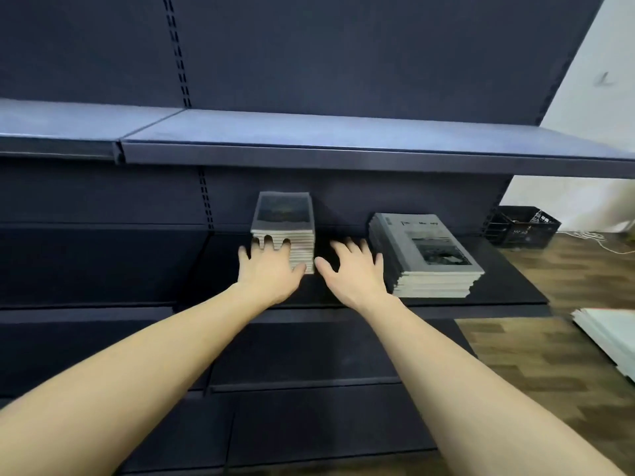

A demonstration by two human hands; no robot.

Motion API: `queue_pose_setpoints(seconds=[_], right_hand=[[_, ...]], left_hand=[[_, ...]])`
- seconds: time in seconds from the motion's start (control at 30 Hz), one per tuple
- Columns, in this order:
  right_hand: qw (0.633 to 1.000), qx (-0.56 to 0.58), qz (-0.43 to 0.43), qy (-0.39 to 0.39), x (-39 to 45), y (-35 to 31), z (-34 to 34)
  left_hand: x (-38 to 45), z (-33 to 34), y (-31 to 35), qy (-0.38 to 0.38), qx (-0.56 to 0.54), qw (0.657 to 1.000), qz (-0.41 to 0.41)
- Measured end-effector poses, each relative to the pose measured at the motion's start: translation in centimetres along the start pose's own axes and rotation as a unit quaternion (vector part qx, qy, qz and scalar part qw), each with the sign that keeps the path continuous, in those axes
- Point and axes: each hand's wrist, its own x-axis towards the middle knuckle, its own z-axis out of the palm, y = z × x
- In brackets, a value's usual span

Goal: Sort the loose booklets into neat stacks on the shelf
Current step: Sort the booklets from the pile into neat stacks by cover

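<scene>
Reaching into the dark metal shelf (508, 290), both bare arms stretch forward from the bottom of the view. The left hand (266, 269) lies flat against the front of a tall booklet stack (285, 221), its fingers (271, 243) straight and spread over the pale page edges, thumb at the stack's lower right corner; the hand hides much of the stack's lower front. The right hand (354, 269) is released, fingers splayed, over the bare shelf between the two stacks, holding nothing; whether it touches the board cannot be told. A second, lower stack (426, 259) of larger grey booklets sits to the right, slightly fanned at the edges, with a cover title too blurred to read. Both covers show dark photographs, soft and indistinct. Above runs an upper shelf (343, 132) with a matte blue-grey top. Off to the right, a black crate (522, 228) stands on wood-patterned floor, and white sheets (611, 334) are cut off by the frame edge.
</scene>
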Motion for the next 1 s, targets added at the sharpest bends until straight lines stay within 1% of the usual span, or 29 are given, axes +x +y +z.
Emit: queue_pose_setpoints(seconds=[0.2,0.33,0.57,0.77,0.83,0.9,1.0], right_hand=[[1.000,-0.010,0.025,-0.001,-1.7,6.1,-3.4],[0.999,-0.021,0.039,-0.001,-1.9,9.9,-4.3],[0.996,-0.061,0.062,-0.003,-1.4,16.8,-2.5],[0.993,-0.111,0.023,0.031,1.0,21.0,-0.5],[0.991,-0.121,0.040,0.046,1.8,22.5,-0.4],[0.986,-0.135,0.078,0.051,2.5,24.3,-0.6],[0.987,-0.114,0.105,0.029,3.5,26.8,-1.0]], left_hand=[[-1.4,0.3,6.8,0.002,-0.011,0.999,0.042],[-0.8,1.6,10.7,-0.015,-0.039,0.997,0.062],[1.5,5.0,16.3,-0.040,-0.102,0.991,0.082],[4.8,7.9,20.4,-0.063,-0.160,0.980,0.095],[5.8,9.0,21.5,-0.067,-0.184,0.976,0.096],[6.5,10.2,22.5,-0.070,-0.212,0.970,0.091],[7.4,11.4,23.6,-0.056,-0.247,0.964,0.082]])
